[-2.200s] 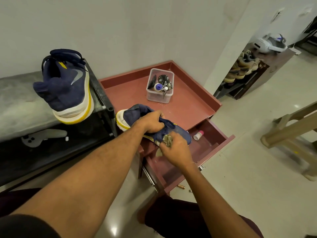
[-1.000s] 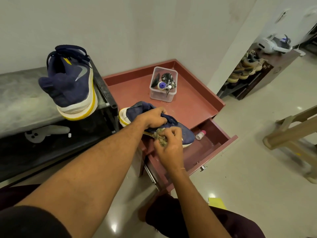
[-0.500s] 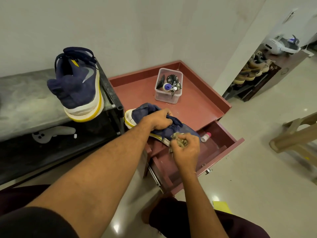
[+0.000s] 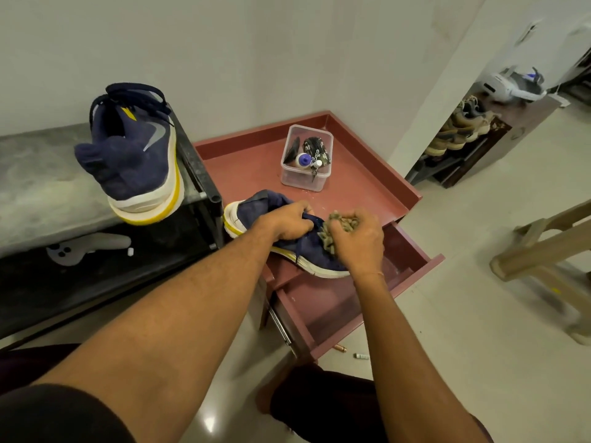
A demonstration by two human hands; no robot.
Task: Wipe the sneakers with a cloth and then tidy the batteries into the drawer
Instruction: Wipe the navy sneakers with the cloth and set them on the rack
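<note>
Red cabinet top (image 4: 367, 187) against a pale wall, its drawer (image 4: 425, 266) pulled open below.
The left hand (image 4: 284, 220) curls its fingers round a navy sneaker (image 4: 256, 209) over the drawer, and the right hand (image 4: 361, 241) clenches a cloth (image 4: 329, 239) against its upper. Two small cylinders (image 4: 339, 348), probably batteries, lie on the floor beside the drawer.

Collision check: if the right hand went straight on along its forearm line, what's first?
Probably the clear container on the red tabletop, past the sneaker the right hand wipes with the cloth; depth unclear.
</note>
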